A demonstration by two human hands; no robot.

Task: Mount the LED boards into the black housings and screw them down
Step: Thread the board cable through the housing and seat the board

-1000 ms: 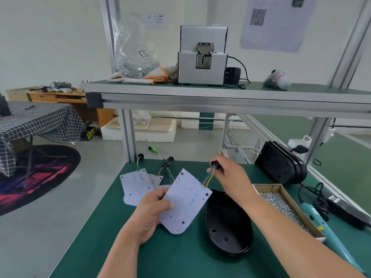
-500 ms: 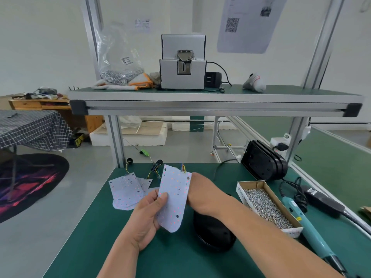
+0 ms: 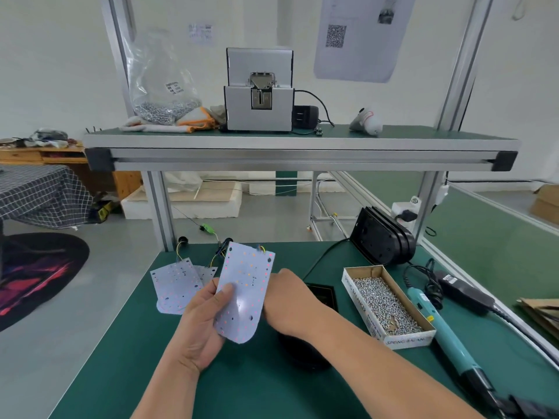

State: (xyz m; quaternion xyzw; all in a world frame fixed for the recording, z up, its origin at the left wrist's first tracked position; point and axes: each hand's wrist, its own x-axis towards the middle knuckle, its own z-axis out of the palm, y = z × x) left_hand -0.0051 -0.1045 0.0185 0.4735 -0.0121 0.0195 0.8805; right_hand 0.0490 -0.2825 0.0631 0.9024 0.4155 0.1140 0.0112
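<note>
The left hand (image 3: 205, 325) pinches a flat white LED board (image 3: 245, 294), thumb on its dotted face. The board is square-cornered above, rounded below, and is held tilted over the green tabletop (image 3: 136, 373). The right hand (image 3: 287, 300) sits at the board's right edge; its fingers are hidden, so its grip cannot be told. A glossy black oval housing (image 3: 302, 353) lies under the right wrist. The spare boards (image 3: 175, 285) lie to the left and a cardboard box of screws (image 3: 387, 306) to the right. Open mat runs along the near edge.
</note>
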